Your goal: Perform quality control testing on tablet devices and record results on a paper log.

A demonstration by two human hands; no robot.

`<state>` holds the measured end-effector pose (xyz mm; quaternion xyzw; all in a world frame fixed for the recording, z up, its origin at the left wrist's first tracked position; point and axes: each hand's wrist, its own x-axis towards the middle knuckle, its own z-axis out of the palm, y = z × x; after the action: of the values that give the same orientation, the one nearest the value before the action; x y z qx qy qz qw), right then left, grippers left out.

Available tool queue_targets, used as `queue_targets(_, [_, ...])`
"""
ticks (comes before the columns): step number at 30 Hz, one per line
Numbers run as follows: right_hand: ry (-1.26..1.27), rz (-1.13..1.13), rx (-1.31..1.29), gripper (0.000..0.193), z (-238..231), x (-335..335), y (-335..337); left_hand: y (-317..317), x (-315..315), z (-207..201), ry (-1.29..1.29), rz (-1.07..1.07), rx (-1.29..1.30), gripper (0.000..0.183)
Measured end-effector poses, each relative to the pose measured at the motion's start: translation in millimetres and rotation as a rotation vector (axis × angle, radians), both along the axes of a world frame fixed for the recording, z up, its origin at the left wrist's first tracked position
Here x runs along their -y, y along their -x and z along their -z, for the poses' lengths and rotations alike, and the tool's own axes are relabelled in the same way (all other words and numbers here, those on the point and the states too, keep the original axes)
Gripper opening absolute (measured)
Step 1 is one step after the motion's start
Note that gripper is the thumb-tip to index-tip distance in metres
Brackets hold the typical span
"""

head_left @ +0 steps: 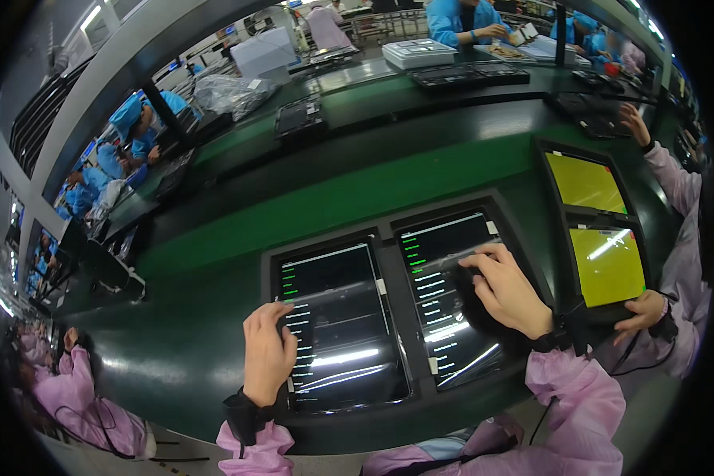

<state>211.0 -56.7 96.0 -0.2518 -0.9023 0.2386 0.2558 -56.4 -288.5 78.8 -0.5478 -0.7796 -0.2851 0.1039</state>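
Observation:
Two tablets lie side by side in a black two-slot tray (397,293). Both dark screens show a list, green lines at the top and white below. My left hand (268,349) rests its fingertips at the left edge of the left tablet (341,313); the fingers are bent, with nothing held. Over the right tablet (444,246) my right hand (508,289) reaches in from the right. Its fingers are apart and loosely bent, the fingertips at or just above the screen, and it holds nothing. That hand hides part of the right screen.
Right of my tray, another black tray (565,218) carries two tablets with yellow screens; a co-worker's hand (645,313) touches its near corner. The green-topped bench (325,194) runs across. Beyond it, a raised shelf bears more black trays (300,117) and a plastic bag (234,95). Co-workers sit around.

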Motion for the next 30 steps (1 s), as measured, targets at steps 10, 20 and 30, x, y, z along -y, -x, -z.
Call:
queue_targets(10, [-0.105,-0.032,0.022,0.025,-9,-5,1,2,-2,-7,0.019,-0.011,-0.06,0.037])
queue_targets(20, [-0.139,-0.255,0.216,0.036,-19,-49,43,42,-27,2,-0.029,0.032,-0.012,0.037])
queue_targets(30, [-0.111,-0.339,0.383,0.043,-3,-46,82,47,-31,6,0.061,0.016,0.046,0.047])
